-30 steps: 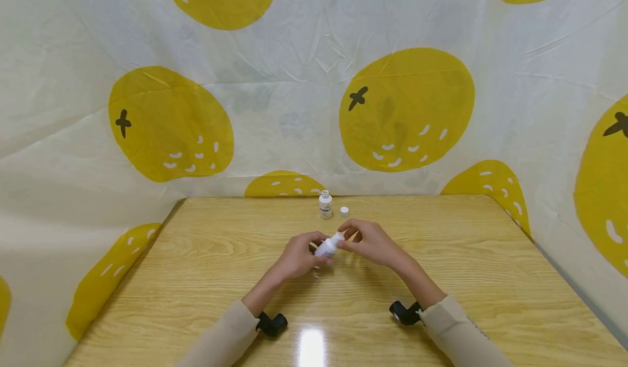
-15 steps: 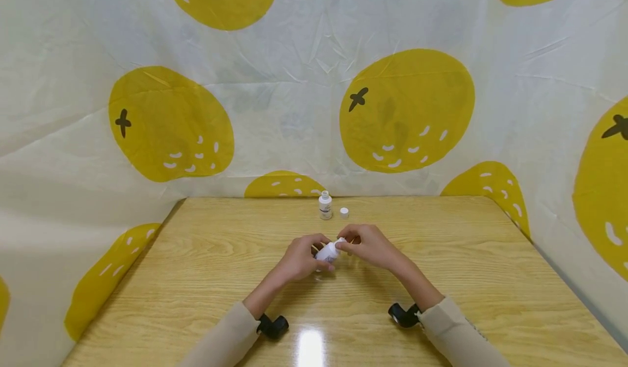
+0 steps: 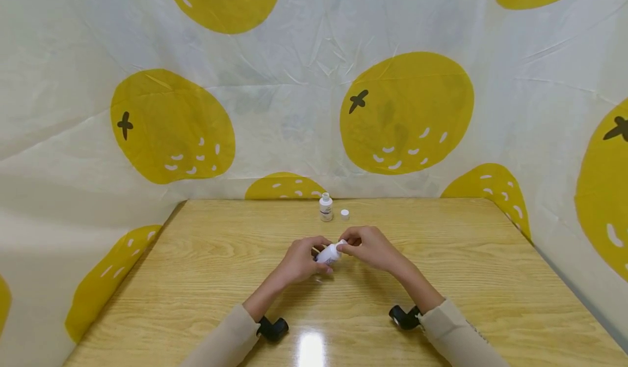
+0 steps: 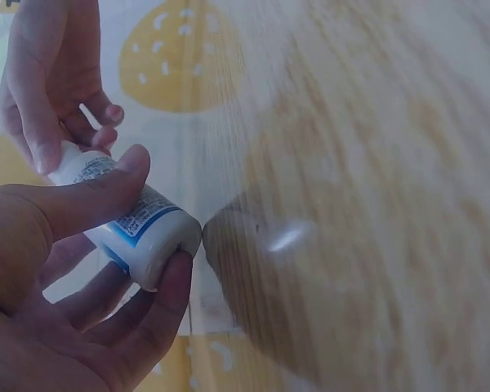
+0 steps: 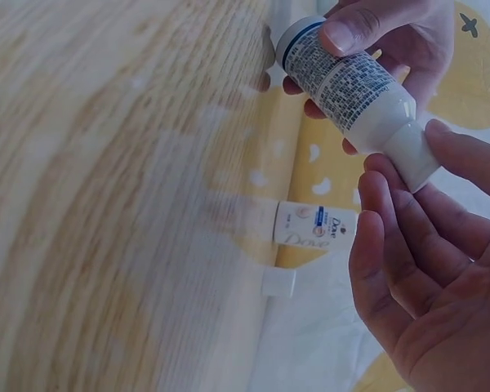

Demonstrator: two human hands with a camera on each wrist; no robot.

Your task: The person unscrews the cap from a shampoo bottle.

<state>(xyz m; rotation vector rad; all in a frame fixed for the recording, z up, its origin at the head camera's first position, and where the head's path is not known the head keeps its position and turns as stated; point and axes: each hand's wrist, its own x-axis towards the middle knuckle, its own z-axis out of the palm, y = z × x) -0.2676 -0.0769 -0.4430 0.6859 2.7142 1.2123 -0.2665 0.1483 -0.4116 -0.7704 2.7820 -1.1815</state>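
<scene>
Bottle sat tilted between both hands: left hand wrapped round its body, right hand pinched its cap end. Just beyond them stood 1 uncapped bottle beside its loose cap.

Worktop: light wood grain, glossy, with a bright glare patch at the near edge.
Bottle: small, white, upright and uncapped, near the far edge.
Cap: white, just right of the bottle, apart from it.
</scene>
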